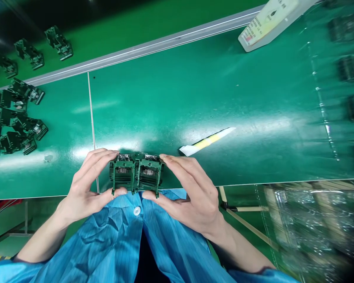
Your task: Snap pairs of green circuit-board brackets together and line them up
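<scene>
Two dark green frame-like parts with metal pieces inside stand side by side at the table's front edge. My left hand (90, 184) grips the left green part (123, 173), fingertips on its top corner and thumb at its bottom edge. Around the right green part (149, 173) my right hand (191, 188) is closed the same way, from the right. The two parts touch or nearly touch in the middle. A white and yellow pointed strip (208, 142) lies on the table beyond my right hand.
Several similar green parts (23, 118) lie in a cluster at the left, with more (59, 42) beyond the metal rail (171, 40). A labelled translucent bottle (265, 27) is at the back right. Clear plastic trays (309, 224) are at the lower right.
</scene>
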A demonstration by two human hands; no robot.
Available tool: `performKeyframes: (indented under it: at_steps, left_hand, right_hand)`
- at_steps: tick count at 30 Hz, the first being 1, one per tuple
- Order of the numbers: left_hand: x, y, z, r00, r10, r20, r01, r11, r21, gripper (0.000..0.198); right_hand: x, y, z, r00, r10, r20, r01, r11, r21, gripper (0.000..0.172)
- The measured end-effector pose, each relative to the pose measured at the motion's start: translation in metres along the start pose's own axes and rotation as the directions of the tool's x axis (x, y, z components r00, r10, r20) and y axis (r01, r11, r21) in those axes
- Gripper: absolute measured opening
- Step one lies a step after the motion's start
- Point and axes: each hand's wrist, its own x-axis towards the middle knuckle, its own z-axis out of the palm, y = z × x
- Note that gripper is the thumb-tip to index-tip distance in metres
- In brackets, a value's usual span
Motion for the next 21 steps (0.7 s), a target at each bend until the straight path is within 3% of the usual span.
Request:
performKeyframes:
  at_steps: [21]
  left_hand:
    - [0.0031,0.0049,0.0032,0.999,-0.038,-0.005,0.037,0.999,-0.036,0.073]
  right_hand:
    - [0.0055,-0.002,-0.0062,0.998,0.009,0.057,-0.008,1.0,-0.025,0.06]
